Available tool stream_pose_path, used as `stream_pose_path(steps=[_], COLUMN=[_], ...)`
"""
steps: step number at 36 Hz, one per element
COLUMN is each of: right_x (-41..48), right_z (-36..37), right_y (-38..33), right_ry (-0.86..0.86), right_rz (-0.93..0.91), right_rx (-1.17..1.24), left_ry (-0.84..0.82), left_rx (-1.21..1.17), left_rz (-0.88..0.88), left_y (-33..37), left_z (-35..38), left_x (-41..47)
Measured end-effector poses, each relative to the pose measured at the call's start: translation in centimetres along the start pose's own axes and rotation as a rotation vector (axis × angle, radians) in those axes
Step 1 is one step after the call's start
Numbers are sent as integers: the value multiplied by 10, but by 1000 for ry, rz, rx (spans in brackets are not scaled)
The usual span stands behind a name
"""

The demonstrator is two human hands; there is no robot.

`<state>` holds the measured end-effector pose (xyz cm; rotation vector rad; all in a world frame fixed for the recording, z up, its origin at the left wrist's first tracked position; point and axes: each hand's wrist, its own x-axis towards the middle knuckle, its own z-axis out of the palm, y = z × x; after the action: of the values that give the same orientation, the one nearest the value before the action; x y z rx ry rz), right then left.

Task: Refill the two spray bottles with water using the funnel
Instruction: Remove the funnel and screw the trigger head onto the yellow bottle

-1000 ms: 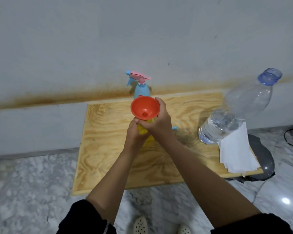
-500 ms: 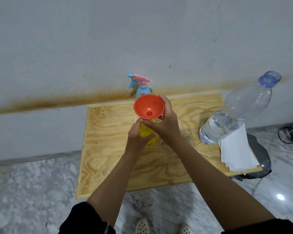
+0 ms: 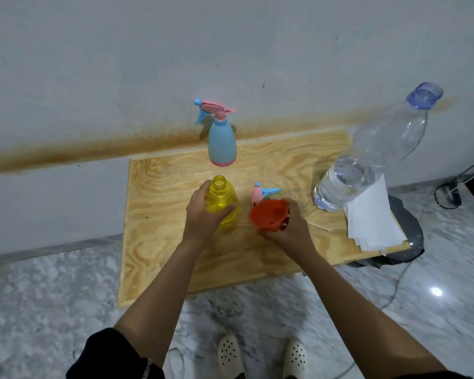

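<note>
At the centre of the frame the left hand (image 3: 203, 214) has its grip wrapped around the yellow spray bottle (image 3: 221, 203), which stands upright and uncapped on the wooden desk (image 3: 159, 242). Just right of it, the right hand (image 3: 288, 228) holds the red funnel (image 3: 268, 214), tilted on its side low over the desk. A loose spray head (image 3: 262, 192) lies just behind the funnel. The blue spray bottle (image 3: 221, 143) stands capped at the back edge, and the large water bottle (image 3: 367, 165) at the right beside white paper (image 3: 372, 222)
</note>
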<state>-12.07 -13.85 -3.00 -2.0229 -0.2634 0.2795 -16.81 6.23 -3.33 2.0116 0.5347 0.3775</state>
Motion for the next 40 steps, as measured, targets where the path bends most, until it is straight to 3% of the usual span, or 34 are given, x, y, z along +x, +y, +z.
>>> stream_pose_path(steps=[7, 14, 33, 40], right_x=[-11, -4, -8, 21], right_z=[16, 8, -8, -14], right_y=[30, 27, 13, -1], right_ry=[-36, 19, -91, 51], right_rz=[126, 68, 25, -61], right_rx=[-53, -125, -165, -150], left_ry=[6, 2, 6, 7], left_rx=[-1, -23, -16, -11], left_rz=[24, 24, 43, 54], left_y=[-7, -8, -12, -17], left_z=[0, 2, 5, 6], left_x=[-2, -2, -3, -2])
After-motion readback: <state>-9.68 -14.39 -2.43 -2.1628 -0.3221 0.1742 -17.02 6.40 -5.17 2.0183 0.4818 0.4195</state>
